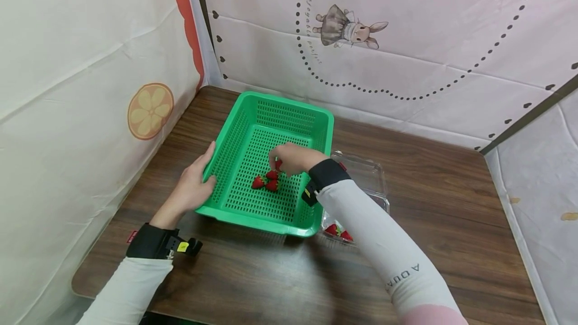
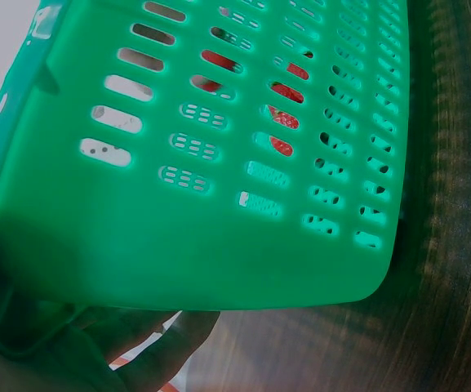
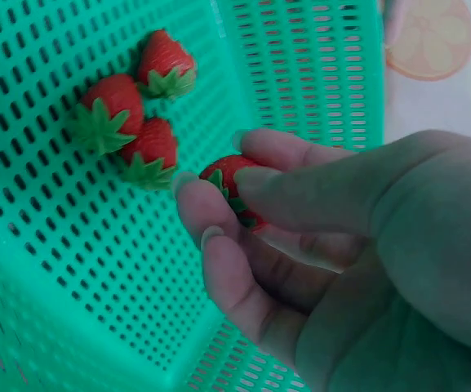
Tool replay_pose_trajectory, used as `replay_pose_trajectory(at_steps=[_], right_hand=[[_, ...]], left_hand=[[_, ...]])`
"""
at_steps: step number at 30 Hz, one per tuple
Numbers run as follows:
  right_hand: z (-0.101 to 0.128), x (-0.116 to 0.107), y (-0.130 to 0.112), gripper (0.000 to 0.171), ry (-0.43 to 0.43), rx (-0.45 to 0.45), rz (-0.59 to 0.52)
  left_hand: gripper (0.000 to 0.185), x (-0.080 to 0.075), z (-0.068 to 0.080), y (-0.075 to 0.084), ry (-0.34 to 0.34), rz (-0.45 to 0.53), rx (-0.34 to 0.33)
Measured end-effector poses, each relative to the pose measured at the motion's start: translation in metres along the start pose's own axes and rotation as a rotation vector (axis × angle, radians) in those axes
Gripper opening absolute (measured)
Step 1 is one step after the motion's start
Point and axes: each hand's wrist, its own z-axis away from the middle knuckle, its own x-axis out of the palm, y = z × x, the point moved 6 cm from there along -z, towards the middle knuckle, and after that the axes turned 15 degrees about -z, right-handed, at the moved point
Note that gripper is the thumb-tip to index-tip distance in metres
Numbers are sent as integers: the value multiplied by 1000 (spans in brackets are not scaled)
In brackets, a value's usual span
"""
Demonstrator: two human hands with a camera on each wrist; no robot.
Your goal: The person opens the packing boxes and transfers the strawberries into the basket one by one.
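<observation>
Inside the green basket (image 1: 253, 220), the right hand (image 1: 293, 158) pinched a strawberry (image 3: 228, 168) between thumb and fingertips; the thumb covered too much to tell its long axis. The left hand (image 1: 191, 187) gripped the basket's left rim. Three loose strawberries (image 1: 272, 185) lay on the basket's floor, leafy crowns toward its right side.

White fabric sleeves (image 1: 128, 287): I see dark capital letters (image 1: 403, 275) on the right one, pink cloth (image 1: 432, 316) further up.
Broad black wristbands (image 1: 151, 243): black boxy blocks (image 1: 195, 248), yellow stickers (image 1: 182, 247).
</observation>
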Motion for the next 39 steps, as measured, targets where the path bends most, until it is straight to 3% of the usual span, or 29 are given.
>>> replay_pose_trajectory(at_steps=[5, 18, 27, 39], right_hand=[[-8, 5, 8, 47, 14, 66, 51], [-15, 18, 13, 50, -42, 133, 76], [-16, 18, 18, 52, -47, 143, 51], [-10, 12, 16, 55, -19, 80, 1]], left_hand=[[81, 1, 0, -1, -5, -2, -2], [82, 0, 1, -1, -4, 7, 2], [83, 0, 0, 0, -6, 14, -2], [82, 2, -1, -2, -14, 5, -11]])
